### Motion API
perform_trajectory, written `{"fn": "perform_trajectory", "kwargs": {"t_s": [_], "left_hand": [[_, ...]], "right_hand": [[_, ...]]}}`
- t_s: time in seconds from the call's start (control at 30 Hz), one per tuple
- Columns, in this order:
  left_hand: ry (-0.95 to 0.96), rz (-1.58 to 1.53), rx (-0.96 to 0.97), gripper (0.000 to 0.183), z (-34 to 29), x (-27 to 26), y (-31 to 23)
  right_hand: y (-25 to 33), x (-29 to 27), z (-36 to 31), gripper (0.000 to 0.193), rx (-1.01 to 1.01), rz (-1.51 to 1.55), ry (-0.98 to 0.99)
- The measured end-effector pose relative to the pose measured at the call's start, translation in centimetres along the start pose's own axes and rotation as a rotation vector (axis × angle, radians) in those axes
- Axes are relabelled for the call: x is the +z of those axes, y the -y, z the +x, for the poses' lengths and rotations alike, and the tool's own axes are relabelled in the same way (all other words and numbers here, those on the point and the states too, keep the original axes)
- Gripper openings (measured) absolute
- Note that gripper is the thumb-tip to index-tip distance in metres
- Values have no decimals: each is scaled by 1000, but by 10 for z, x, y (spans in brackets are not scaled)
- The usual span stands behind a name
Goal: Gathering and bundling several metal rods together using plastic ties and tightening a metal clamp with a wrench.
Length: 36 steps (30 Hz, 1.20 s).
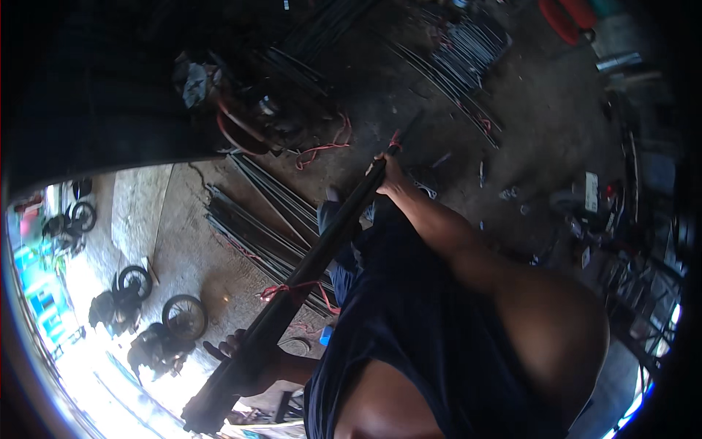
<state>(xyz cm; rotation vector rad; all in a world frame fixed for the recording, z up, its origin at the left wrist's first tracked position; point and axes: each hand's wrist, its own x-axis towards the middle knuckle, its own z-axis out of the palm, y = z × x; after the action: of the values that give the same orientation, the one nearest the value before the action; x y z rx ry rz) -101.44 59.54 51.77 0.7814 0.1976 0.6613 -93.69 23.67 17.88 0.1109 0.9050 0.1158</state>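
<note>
A long dark bundle of rods [322,252] slants across in front of my body, its far end up by the middle of the floor and its near end at lower left. Red string [292,287] ties it around the middle, and more red string [395,140] wraps it near the far end. My right hand [390,175] is wrapped round the bundle just below that far tie. Lower down, my left hand [254,372] holds it from beneath, in shadow, with some fingertips showing past its edge. I cannot tell the rods apart within the bundle.
More long rods [252,227] lie on the floor left of my legs. Another pile of rods [468,55] is at the far right. Loose red string [322,150] lies ahead. Motorcycles stand at the left [157,344] and right [596,208]. A red object [563,20] sits at the far right edge.
</note>
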Motion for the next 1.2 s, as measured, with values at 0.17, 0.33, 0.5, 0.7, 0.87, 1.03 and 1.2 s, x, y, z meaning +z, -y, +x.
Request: {"fn": "perform_trajectory", "kwargs": {"t_s": [0.17,0.33,0.5,0.7,0.87,1.03,1.2], "left_hand": [[95,-66,-126,79,43,5,21],[304,-197,-360,78,135,76,99],[536,-85,-432,80,174,148,148],[623,104,-426,80,184,253,210],[869,96,-497,79,187,319,273],[891,171,-598,80,140,373,352],[1096,145,-684,68,70,433,429]], "right_hand": [[3,22,13,17,-120,60,-76],[47,65,21,18,-240,246,-152],[71,99,56,20,-273,373,-206],[101,116,65,22,-411,412,-130],[148,135,52,22,-470,425,-235],[221,103,66,20,-490,444,-339],[302,76,127,20,-436,537,-247]]}}
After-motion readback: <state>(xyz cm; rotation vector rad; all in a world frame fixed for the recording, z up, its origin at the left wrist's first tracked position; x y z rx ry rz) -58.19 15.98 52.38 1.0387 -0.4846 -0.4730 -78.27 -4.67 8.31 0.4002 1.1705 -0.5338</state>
